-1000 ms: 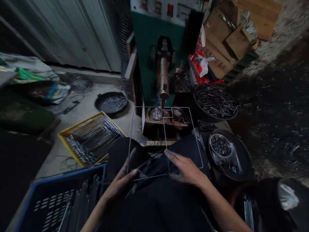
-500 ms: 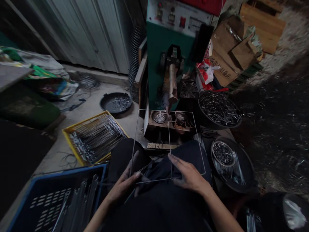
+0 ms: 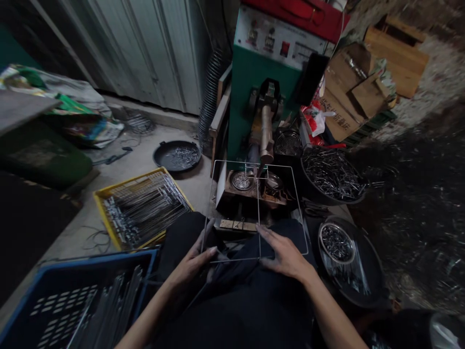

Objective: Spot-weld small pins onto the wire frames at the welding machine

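Observation:
A thin rectangular wire frame (image 3: pixel 259 208) with a middle rod spans the space between my two hands. My left hand (image 3: pixel 194 261) is closed on its left near corner, thumb on top. My right hand (image 3: pixel 285 254) pinches the middle rod close to the near edge, fingertips on the wire. The frame's far edge, with a small wire bracket at its middle, lies by the tip of the copper-coloured electrode arm (image 3: pixel 267 131) of a green spot welding machine (image 3: pixel 241 72). Whether bracket and electrode touch cannot be made out.
A yellow crate (image 3: pixel 105 230) of metal rods and a blue crate (image 3: pixel 22 303) of longer pieces stand left. Behind them sits a black pan (image 3: pixel 160 162). On the right are a black basin (image 3: pixel 308 182) of wire pieces and a round tray (image 3: pixel 378 271) holding a bowl.
My view has shifted, so the welder appears lower. Both hands have moved the wire frame slightly away from me, and its near edge looks more level. Both hands keep their hold.

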The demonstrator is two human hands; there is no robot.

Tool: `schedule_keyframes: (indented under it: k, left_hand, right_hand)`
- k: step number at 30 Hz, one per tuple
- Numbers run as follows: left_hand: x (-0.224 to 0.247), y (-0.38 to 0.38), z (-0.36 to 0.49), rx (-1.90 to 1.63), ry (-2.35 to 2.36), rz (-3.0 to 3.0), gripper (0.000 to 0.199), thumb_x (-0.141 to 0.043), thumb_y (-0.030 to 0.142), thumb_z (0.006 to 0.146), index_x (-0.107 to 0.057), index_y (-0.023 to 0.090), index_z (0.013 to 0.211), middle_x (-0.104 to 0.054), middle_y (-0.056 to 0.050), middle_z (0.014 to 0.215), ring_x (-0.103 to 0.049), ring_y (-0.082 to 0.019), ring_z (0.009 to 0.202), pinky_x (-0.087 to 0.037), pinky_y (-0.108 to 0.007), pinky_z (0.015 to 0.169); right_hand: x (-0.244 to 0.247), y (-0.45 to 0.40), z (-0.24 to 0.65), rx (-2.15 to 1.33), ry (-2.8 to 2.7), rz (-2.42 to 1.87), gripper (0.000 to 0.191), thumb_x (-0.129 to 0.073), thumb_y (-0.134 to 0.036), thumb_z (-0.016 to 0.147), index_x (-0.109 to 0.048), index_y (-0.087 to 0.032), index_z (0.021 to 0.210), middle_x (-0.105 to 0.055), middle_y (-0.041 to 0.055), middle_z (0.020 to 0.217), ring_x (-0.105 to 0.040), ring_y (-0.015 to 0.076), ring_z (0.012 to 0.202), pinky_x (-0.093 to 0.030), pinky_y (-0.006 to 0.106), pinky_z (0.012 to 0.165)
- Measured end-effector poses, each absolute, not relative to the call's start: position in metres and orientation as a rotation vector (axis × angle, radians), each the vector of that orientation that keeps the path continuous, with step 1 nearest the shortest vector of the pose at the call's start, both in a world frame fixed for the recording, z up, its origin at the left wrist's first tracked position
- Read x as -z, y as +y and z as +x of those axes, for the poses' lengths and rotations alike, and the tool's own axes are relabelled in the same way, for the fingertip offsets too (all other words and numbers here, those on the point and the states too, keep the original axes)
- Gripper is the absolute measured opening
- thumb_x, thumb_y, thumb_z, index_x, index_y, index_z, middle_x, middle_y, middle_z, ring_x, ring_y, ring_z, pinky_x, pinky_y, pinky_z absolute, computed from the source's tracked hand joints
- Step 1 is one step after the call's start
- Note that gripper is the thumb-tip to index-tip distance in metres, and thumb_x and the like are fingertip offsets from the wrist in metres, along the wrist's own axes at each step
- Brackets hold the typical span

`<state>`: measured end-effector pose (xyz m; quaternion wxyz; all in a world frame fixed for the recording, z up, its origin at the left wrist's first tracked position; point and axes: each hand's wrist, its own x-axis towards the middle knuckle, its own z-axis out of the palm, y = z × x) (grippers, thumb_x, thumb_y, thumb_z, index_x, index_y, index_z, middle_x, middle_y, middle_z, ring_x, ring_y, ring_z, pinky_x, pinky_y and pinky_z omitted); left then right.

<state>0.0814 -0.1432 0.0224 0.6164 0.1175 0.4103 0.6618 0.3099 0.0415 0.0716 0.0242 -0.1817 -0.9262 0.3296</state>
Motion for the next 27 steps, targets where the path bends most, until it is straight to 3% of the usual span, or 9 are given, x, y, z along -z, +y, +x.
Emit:
schedule_keyframes:
  k: [8, 13, 20, 24, 27]
  left_hand:
    - [-0.023, -0.138, 0.075, -1.411, 1.036, 0.476, 0.096, -0.067, 0.034, 0.091, 0.003, 0.028, 0.158, -0.069, -0.005, 0.073, -0.055, -0.012, 0.041, -0.04, -0.018, 0.041]
    - [-0.022, -0.138, 0.077, -1.385, 1.065, 0.56, 0.092, -0.058, 0.035, 0.097, 0.012, 0.026, 0.156, -0.062, 0.001, 0.059, -0.051, -0.012, 0.04, -0.041, -0.019, 0.044]
    - [-0.028, -0.133, 0.075, -1.381, 1.069, 0.502, 0.093, -0.062, 0.036, 0.094, 0.005, 0.024, 0.158, -0.063, 0.0, 0.06, -0.051, -0.012, 0.039, -0.04, -0.017, 0.04]
    - [-0.036, -0.098, 0.054, -1.493, 1.106, 0.554, 0.101, -0.07, 0.031, 0.088, 0.002, 0.026, 0.158, -0.071, -0.004, 0.075, -0.054, -0.011, 0.04, -0.044, -0.018, 0.041]
    - [-0.036, -0.056, 0.029, -1.593, 1.033, 0.632, 0.104, -0.074, 0.027, 0.084, -0.001, 0.025, 0.158, -0.069, 0.0, 0.068, -0.055, -0.012, 0.039, -0.043, -0.017, 0.038]
  right_hand:
    - [-0.072, 0.047, 0.308, -1.01, -2.87, -0.55, 0.096, -0.07, -0.015, 0.077, -0.02, -0.031, 0.158, -0.033, 0.0045, 0.159, -0.04, 0.0243, 0.142, -0.038, 0.041, 0.116]
    - [-0.075, 0.049, 0.309, -1.039, -2.892, -0.572, 0.097, -0.071, -0.018, 0.078, -0.018, -0.032, 0.158, -0.032, 0.0044, 0.16, -0.038, 0.0243, 0.143, -0.037, 0.041, 0.116]
    - [-0.069, 0.052, 0.308, -1.008, -2.871, -0.564, 0.094, -0.069, -0.017, 0.079, -0.019, -0.032, 0.158, -0.035, 0.0039, 0.158, -0.041, 0.0238, 0.141, -0.04, 0.039, 0.114]
    - [-0.06, 0.081, 0.287, -0.797, -2.826, -0.673, 0.082, -0.069, -0.023, 0.084, -0.028, -0.032, 0.155, -0.055, 0.005, 0.143, -0.057, 0.0248, 0.127, -0.049, 0.039, 0.103]
    - [-0.057, 0.119, 0.257, -0.596, -2.735, -0.813, 0.07, -0.073, -0.032, 0.084, -0.044, -0.028, 0.147, -0.071, 0.0064, 0.119, -0.068, 0.0255, 0.106, -0.054, 0.036, 0.091]
